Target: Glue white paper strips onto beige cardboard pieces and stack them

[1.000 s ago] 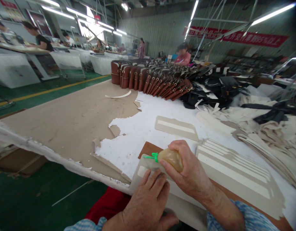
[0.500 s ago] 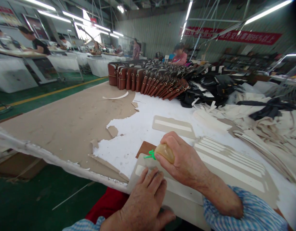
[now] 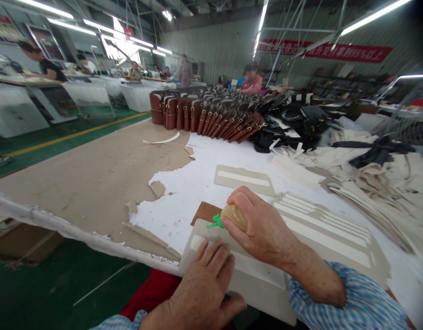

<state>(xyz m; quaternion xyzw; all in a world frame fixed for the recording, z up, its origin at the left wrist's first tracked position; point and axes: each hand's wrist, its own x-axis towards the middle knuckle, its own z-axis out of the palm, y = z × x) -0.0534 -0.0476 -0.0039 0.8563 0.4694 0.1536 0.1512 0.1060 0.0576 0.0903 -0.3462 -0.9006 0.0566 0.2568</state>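
Observation:
In my right hand is an amber squeeze bottle, tipped over with its green nozzle pointing left, at the top edge of a beige panel. My left hand lies flat on this panel, fingers stretched out, beside a pale strip on its face. A piece of brown leather shows from under the panel's upper left corner. To the right, several similar panels with pale strips lie overlapped, and one more panel lies beyond my right hand.
Rows of brown leather bags stand at the table's far side, with black bags beside them. Cream scraps heap up at the right. Torn brown paper covers the left of the table. A person is behind the bags.
The view has shifted slightly, so most things sit a little further left. Both hands keep nearly the same places on the panel, and the bottle is still in my right hand.

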